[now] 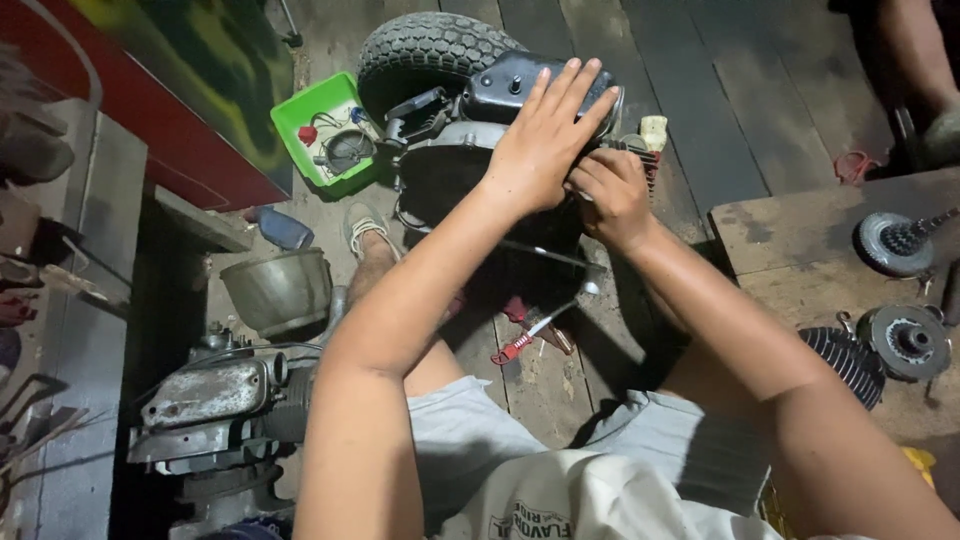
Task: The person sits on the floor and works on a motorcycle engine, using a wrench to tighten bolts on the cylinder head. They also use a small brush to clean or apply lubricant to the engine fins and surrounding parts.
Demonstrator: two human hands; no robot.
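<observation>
Black metal, an engine casing, sits on the plank floor just in front of a knobbly tyre. The left hand lies flat on top of the casing, grip spread, fingers splayed and pinching nothing. The right hand is just beside it, touching the casing's right side, grip curled in; what it pinches cannot be told. Below the casing a red-handled screwdriver lies on the floor. To the left, a square green plastic tray holds small parts, with a grey metal bowl and a second, dusty engine nearer the viewer. Well apart on the right, a wooden tabletop carries round gear assemblies. No readable signs noted.
</observation>
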